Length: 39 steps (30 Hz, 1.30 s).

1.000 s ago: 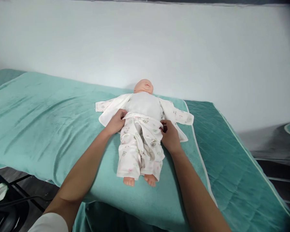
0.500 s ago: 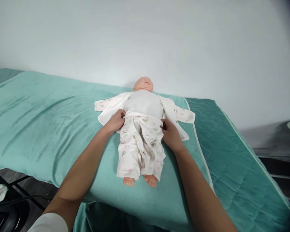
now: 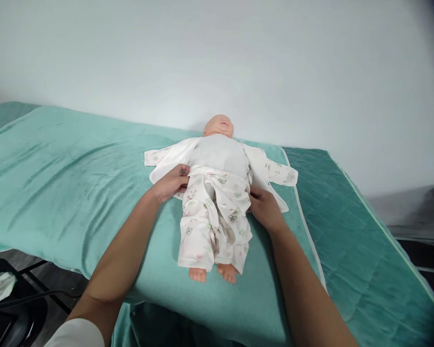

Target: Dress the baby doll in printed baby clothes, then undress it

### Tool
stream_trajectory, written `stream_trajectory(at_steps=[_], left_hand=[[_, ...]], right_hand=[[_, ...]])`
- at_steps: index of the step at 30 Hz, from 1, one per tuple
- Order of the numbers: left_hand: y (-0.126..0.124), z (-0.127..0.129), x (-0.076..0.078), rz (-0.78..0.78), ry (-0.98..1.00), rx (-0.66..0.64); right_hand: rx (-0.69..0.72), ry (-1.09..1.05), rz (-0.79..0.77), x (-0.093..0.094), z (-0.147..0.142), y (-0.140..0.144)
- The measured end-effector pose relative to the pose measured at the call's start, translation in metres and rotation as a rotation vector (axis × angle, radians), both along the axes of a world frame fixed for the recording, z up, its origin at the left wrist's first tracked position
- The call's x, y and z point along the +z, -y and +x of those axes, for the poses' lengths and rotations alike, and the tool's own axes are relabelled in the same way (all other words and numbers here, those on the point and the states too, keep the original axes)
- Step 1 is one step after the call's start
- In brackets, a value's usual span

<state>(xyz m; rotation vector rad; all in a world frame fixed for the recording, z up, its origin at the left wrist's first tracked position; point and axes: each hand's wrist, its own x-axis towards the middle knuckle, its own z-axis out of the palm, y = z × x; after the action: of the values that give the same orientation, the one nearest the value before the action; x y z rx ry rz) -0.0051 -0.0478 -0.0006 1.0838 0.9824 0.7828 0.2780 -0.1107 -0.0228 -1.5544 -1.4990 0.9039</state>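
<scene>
A baby doll (image 3: 219, 126) lies on its back, head toward the wall and feet toward me. It wears white printed trousers (image 3: 198, 212), pulled up over its grey-white torso. A white printed jacket (image 3: 280, 172) lies spread open under it, sleeves out to both sides. My left hand (image 3: 170, 184) is closed at the left side of the trousers' waistband, fingertips against the cloth. At the right hip, slightly below the waistband, my right hand (image 3: 265, 207) has its curled fingers on the trousers' edge. Those fingertips are partly hidden by the cloth.
A light green sheet (image 3: 58, 183) covers the bed under the doll. Beside it on the right lies a darker quilted cover (image 3: 347, 226). The white wall (image 3: 202, 58) rises behind the bed. At the lower left is a black chair (image 3: 25, 313) with a white cloth (image 3: 0, 288).
My right hand has slid slightly down from the waistband along the doll's hip. My left fingers have spread a little at the waistband. The view has shifted slightly; the doll lies as before.
</scene>
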Motion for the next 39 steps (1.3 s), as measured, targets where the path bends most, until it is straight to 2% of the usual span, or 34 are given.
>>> stream_trajectory(at_steps=[5,8,15,20,24,26,32,35,39], left_hand=[[-0.002,-0.006,-0.001,-0.027,0.109,-0.086],[-0.002,-0.007,0.0,-0.055,0.133,-0.09],[-0.002,-0.01,-0.001,-0.027,0.121,-0.156],[-0.001,-0.011,0.001,0.005,0.049,-0.136],[0.001,-0.011,0.006,0.055,-0.052,-0.193],[0.003,-0.009,0.007,0.081,-0.09,-0.209],[0.003,-0.006,0.006,0.073,-0.101,-0.172],[0.002,-0.004,0.005,0.041,-0.112,-0.098],[0.001,0.004,0.003,0.002,-0.132,0.069]], right_hand=[[-0.026,0.032,0.0,0.001,-0.002,0.0],[0.008,0.022,0.014,0.0,0.0,0.001],[0.145,-0.191,-0.023,-0.001,0.016,0.006],[0.123,-0.314,-0.009,0.002,0.024,0.01],[0.186,-0.239,-0.019,0.002,0.021,0.009],[0.163,-0.164,-0.034,0.001,0.018,0.007],[-0.02,0.054,-0.027,-0.001,0.01,0.002],[-0.098,0.135,-0.002,0.0,0.008,0.001],[-0.208,0.224,0.036,0.0,0.004,-0.002]])
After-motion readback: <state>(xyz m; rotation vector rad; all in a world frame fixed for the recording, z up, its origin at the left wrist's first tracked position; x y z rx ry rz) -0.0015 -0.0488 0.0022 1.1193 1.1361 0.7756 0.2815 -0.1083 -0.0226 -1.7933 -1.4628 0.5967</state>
